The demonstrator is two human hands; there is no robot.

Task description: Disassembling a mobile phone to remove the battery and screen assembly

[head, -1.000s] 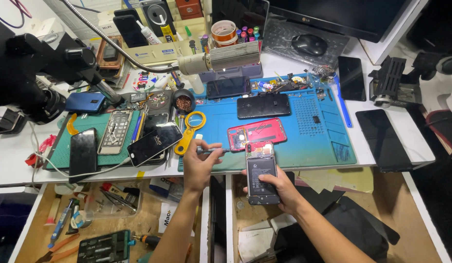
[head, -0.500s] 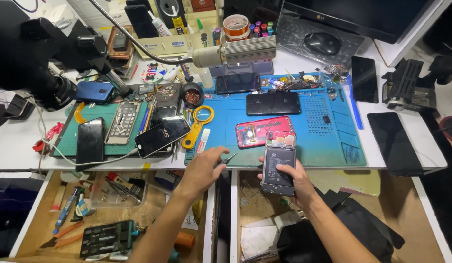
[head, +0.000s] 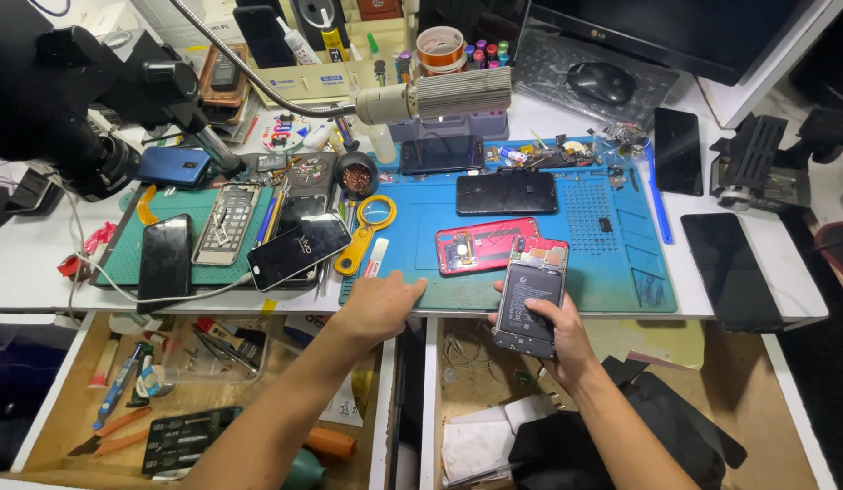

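1. Blue work mat (head: 612,263) on the bench is the landmark; everything below is placed relative to it.
2. Right hand (head: 553,340) at the mat's near edge, fingers wrapped round an opened phone (head: 530,299), back off, battery facing up.
3. Phone's long axis runs near-to-far, top end over the mat, bottom end overhanging the open drawer (head: 621,399).
4. Left hand (head: 380,304) flat on the mat's near-left corner, fingers loosely spread, holding nothing.
5. Red back cover (head: 480,245) on the mat, just beyond the phone, nearer the right hand.
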